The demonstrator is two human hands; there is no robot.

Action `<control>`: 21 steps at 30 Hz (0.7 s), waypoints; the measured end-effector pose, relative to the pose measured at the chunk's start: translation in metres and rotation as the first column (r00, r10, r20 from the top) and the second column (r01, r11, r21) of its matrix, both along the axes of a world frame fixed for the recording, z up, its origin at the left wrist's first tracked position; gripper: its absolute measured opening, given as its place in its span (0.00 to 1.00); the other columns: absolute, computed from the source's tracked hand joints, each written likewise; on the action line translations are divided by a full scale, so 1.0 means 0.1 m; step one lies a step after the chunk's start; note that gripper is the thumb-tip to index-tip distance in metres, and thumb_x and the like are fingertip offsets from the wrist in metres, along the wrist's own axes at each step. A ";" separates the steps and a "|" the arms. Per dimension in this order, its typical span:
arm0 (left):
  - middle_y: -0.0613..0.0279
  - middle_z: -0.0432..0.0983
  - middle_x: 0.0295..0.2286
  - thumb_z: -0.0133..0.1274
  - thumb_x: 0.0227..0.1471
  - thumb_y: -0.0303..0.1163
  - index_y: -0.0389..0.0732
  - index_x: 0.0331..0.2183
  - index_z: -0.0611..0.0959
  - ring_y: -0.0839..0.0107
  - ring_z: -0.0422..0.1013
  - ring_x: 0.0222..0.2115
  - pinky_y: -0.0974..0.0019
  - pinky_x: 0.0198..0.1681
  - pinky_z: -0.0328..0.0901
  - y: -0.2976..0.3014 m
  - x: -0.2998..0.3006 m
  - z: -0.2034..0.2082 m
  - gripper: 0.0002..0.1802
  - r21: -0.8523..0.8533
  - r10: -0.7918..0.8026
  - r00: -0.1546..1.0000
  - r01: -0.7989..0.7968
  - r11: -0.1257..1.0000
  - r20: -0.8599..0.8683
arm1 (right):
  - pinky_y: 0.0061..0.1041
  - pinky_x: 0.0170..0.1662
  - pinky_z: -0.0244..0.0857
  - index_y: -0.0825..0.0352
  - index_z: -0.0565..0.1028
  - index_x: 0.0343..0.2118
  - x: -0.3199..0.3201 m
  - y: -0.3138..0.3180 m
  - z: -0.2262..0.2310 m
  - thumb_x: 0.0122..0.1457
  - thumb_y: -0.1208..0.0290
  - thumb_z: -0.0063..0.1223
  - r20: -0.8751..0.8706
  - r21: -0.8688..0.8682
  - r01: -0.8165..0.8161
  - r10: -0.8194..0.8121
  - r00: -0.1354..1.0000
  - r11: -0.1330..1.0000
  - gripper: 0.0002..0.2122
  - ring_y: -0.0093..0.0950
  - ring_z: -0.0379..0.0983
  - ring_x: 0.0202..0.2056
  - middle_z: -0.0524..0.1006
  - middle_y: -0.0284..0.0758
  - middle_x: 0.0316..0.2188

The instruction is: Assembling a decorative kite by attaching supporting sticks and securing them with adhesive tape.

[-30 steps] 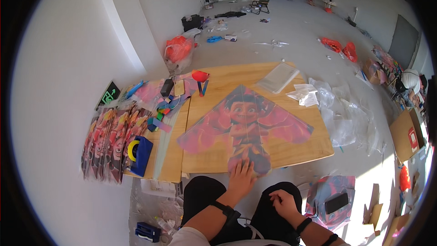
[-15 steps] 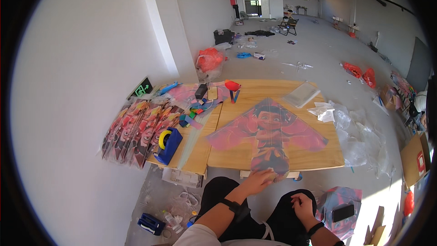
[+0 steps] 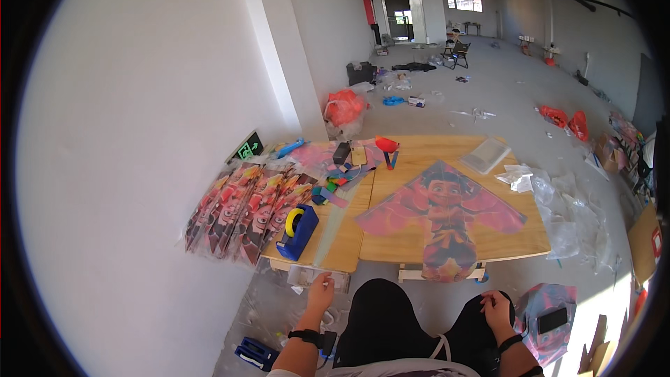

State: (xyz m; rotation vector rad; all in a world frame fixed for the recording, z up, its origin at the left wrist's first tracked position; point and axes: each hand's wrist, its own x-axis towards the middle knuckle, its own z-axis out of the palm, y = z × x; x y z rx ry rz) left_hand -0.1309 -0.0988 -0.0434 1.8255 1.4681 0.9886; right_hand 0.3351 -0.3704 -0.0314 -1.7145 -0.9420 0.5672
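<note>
My left hand [image 3: 322,291] is over the white box [image 3: 339,281] under the table's front left edge, fingers apart and loosely bent, with nothing visible in them. My right hand [image 3: 497,308] rests on my right knee, its fingers loosely spread and holding nothing. On the table [image 3: 391,244] lies a kite [image 3: 447,213] printed with a red and pink cartoon figure. Its tail end hangs over the front edge, and neither hand touches it. A blue tape dispenser [image 3: 301,237] with a yellow roll stands on the table's left part, above my left hand.
Several folded printed kites [image 3: 241,213] lie at the table's left. Behind the dispenser are a phone [image 3: 359,156], a black box [image 3: 341,153] and coloured strips. A clear plastic case [image 3: 485,156] sits at the back right. Plastic sheeting [image 3: 562,213] covers floor at right; another dark phone [image 3: 552,320] lies low right.
My left hand has left the kite's tail end and moved left to the white box. My right hand stays on the knee, its fingers less curled. The view has shifted.
</note>
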 end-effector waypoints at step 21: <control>0.57 0.80 0.37 0.52 0.62 0.29 0.38 0.54 0.74 0.71 0.76 0.32 0.68 0.36 0.71 1.71 1.02 0.79 0.19 -0.187 -0.341 0.874 0.421 0.888 0.345 | 0.19 0.24 0.70 0.70 0.78 0.46 -0.08 0.09 0.72 0.60 0.87 0.46 0.152 -0.130 -0.134 0.153 0.977 0.983 0.14 0.20 0.76 0.20 0.78 0.37 0.28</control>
